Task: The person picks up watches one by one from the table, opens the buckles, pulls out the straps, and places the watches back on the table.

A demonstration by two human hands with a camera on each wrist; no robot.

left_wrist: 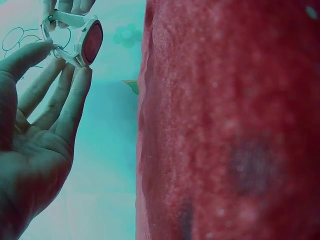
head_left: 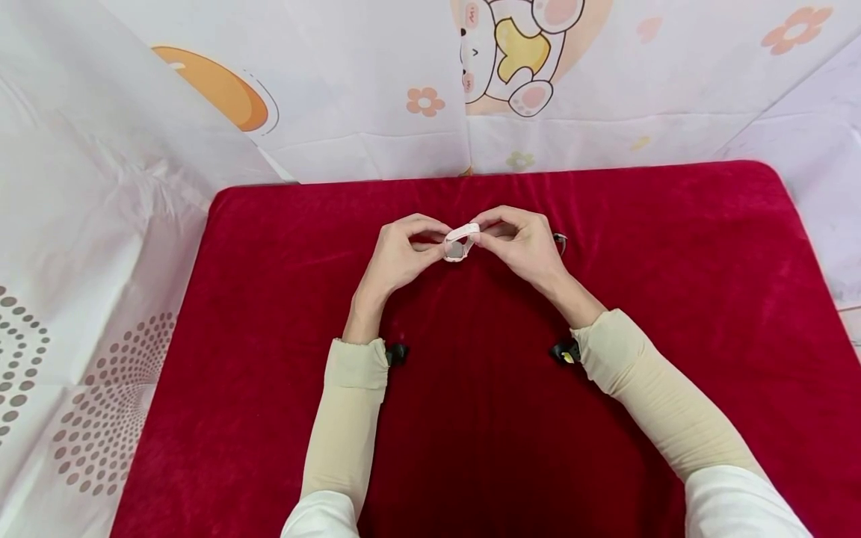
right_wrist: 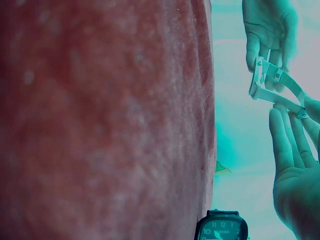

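Note:
Both hands hold a small pale pink wristwatch (head_left: 459,243) just above the middle of a red velvet cloth (head_left: 673,299). My left hand (head_left: 436,240) pinches the watch case between thumb and fingertips; in the left wrist view the left hand (left_wrist: 60,60) sits below the watch (left_wrist: 82,37), whose face reflects red. My right hand (head_left: 481,235) pinches the strap from the other side. The right wrist view shows the right hand (right_wrist: 295,125) under the strap of the watch (right_wrist: 272,82), with the left hand (right_wrist: 267,30) beyond it.
A second watch (right_wrist: 221,227) with a dark square face lies on the cloth by my right hand, mostly hidden behind it in the head view (head_left: 560,239). Patterned white sheeting (head_left: 101,224) surrounds the red cloth on the left, back and right.

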